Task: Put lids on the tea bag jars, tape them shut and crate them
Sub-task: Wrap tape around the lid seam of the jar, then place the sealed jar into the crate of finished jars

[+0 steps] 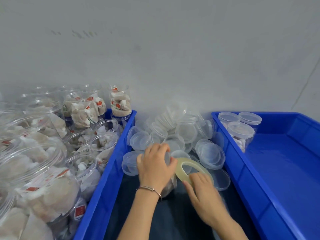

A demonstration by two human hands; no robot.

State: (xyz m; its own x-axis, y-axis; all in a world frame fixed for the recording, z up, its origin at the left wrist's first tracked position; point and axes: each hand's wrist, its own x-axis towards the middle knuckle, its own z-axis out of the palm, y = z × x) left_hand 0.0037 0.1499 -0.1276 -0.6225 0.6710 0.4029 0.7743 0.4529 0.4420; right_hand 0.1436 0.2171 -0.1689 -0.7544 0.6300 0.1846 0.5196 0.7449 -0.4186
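Two hands work over the lap just in front of the lid pile (180, 134). Left hand (155, 168) wraps its fingers over the lidded top of a tea bag jar (170, 183); right hand (206, 194) pinches the tape roll (194, 168) against that jar. Clear, thin-walled plastic filled with tea bags, the jar is probably light, smooth and slippery, and may flex if squeezed, so gripping the stiffer lid rim seems best. Three capped jars (239, 129) stand in the right crate (285, 170), beyond the pile's right edge.
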